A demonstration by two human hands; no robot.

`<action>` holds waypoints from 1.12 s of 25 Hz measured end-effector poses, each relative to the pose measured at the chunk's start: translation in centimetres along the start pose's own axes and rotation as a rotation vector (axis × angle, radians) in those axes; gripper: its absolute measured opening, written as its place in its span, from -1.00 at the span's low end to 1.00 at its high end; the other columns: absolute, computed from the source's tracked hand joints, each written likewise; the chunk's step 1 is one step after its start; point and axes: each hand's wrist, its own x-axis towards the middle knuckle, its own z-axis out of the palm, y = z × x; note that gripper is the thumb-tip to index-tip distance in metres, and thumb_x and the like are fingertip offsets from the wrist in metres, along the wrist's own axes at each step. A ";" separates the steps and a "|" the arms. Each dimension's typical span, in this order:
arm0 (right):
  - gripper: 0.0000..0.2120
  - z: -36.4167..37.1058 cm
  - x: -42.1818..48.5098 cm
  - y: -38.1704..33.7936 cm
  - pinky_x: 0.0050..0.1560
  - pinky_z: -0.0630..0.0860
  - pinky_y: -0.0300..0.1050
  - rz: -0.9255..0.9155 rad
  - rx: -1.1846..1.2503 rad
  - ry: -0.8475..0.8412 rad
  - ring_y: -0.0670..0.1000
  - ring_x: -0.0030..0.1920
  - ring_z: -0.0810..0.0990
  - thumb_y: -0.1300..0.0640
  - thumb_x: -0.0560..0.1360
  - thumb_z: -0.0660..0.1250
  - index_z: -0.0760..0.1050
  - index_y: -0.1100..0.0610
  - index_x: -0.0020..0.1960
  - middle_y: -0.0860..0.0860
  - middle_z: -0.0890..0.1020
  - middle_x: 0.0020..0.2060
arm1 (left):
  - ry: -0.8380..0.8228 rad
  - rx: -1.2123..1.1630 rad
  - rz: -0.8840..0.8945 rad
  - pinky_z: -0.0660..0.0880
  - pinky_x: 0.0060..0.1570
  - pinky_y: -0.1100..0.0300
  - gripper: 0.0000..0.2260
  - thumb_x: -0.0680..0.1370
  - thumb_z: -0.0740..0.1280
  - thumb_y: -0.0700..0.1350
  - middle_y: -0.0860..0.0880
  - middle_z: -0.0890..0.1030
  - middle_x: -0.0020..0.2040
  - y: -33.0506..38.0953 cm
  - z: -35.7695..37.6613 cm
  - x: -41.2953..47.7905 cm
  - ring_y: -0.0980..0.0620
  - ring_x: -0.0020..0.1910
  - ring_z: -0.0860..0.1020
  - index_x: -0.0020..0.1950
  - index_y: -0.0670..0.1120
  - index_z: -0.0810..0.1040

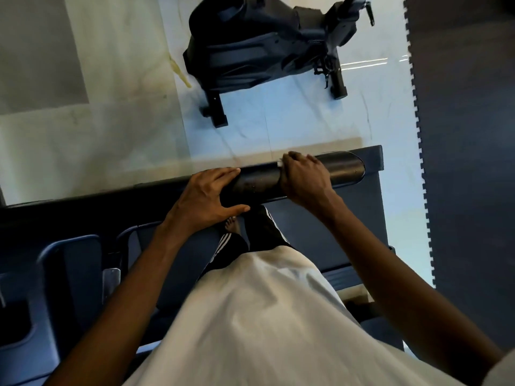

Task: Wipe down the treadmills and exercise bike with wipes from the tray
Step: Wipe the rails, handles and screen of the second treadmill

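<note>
No text, label, brand name, number or sign can be read anywhere in the view. The treadmill handrail (342,168) and the exercise bike (250,51) are seen as plain dark surfaces with no legible marking. White stripes are seen on the dark trousers (231,246), but no wording is shown with them.

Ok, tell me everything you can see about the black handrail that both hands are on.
The handrail is a thick, black, round bar with a smooth, slightly glossy surface. It lies roughly level across the view, with its free end at the right. Small pale specks dot it. The left hand rests on it with straight fingers. The right hand wraps it, pressing a white wipe against it.
</note>
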 end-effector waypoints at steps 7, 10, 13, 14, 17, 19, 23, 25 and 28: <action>-0.61 -0.4 2.6 -3.3 0.23 0.43 0.08 -0.157 0.118 -0.198 0.22 0.20 0.57 -0.01 0.70 0.01 0.54 0.14 0.21 0.17 0.60 0.20 | 0.004 0.010 0.015 0.44 0.30 -0.04 -0.21 0.40 0.35 0.39 -0.09 0.57 0.35 -0.1 0.1 0.2 -0.08 0.30 0.53 0.44 -0.14 0.51; -0.59 -0.6 4.8 -0.5 0.23 0.44 0.03 0.085 0.074 -0.329 0.23 0.24 0.56 0.02 0.68 0.03 0.55 0.22 0.24 0.22 0.58 0.27 | 0.011 -0.004 0.015 0.43 0.31 -0.02 -0.21 0.39 0.36 0.39 -0.08 0.58 0.34 0.0 0.0 0.3 -0.06 0.30 0.53 0.44 -0.13 0.51; -0.57 -0.6 5.8 0.5 0.24 0.43 0.05 0.155 0.094 -0.380 0.24 0.27 0.55 -0.02 0.67 0.03 0.54 0.22 0.26 0.23 0.56 0.29 | -0.001 0.004 0.012 0.45 0.32 -0.05 -0.20 0.39 0.36 0.39 -0.08 0.57 0.34 -0.1 0.0 0.4 -0.07 0.29 0.53 0.45 -0.13 0.50; -0.56 -0.5 5.7 -0.2 0.17 0.45 0.06 0.111 0.135 -0.350 0.25 0.23 0.57 -0.06 0.68 0.05 0.56 0.20 0.22 0.23 0.59 0.24 | -0.005 0.007 0.008 0.44 0.33 -0.06 -0.20 0.39 0.36 0.40 -0.09 0.56 0.35 -0.2 0.1 0.3 -0.08 0.30 0.53 0.45 -0.12 0.49; -0.64 0.1 3.7 -1.5 -0.10 0.44 0.01 0.016 0.307 -0.191 0.26 0.04 0.62 -0.14 0.64 0.16 0.58 0.11 0.05 0.18 0.67 0.02 | -0.032 0.006 0.001 0.41 0.36 -0.03 -0.19 0.39 0.35 0.41 -0.07 0.54 0.37 -0.3 0.1 0.4 -0.07 0.33 0.51 0.46 -0.11 0.48; -0.69 -0.1 2.8 0.4 -0.16 0.45 0.00 0.100 0.328 -0.080 0.25 -0.02 0.62 -0.10 0.61 0.21 0.56 0.11 -0.03 0.17 0.67 -0.06 | -0.024 -0.006 0.003 0.41 0.36 -0.03 -0.19 0.39 0.36 0.41 -0.06 0.55 0.37 -0.3 0.2 0.3 -0.06 0.33 0.51 0.46 -0.10 0.48; -0.77 -0.3 1.7 5.2 -0.08 0.54 0.09 0.226 0.303 0.017 0.28 0.00 0.61 0.08 0.60 0.22 0.59 0.19 0.05 0.20 0.66 -0.01 | -0.008 -0.012 -0.005 0.41 0.36 -0.05 -0.18 0.38 0.34 0.42 -0.05 0.54 0.38 -0.5 0.4 0.3 -0.05 0.33 0.51 0.47 -0.09 0.47; -0.81 0.0 0.9 4.5 -0.06 0.52 0.12 0.152 0.316 0.073 0.27 -0.02 0.60 0.17 0.61 0.24 0.57 0.22 0.11 0.20 0.63 0.02 | -0.003 -0.011 -0.007 0.41 0.36 -0.07 -0.18 0.38 0.33 0.43 -0.05 0.54 0.38 -0.7 0.5 0.3 -0.05 0.33 0.50 0.47 -0.09 0.47; -0.80 0.2 0.1 3.7 -0.04 0.54 0.17 0.083 0.341 0.111 0.23 -0.07 0.60 0.18 0.63 0.24 0.55 0.26 0.15 0.19 0.57 0.07 | -0.003 -0.011 -0.015 0.40 0.37 -0.14 -0.17 0.38 0.34 0.43 -0.06 0.53 0.40 -0.8 0.9 0.2 -0.07 0.35 0.49 0.48 -0.09 0.47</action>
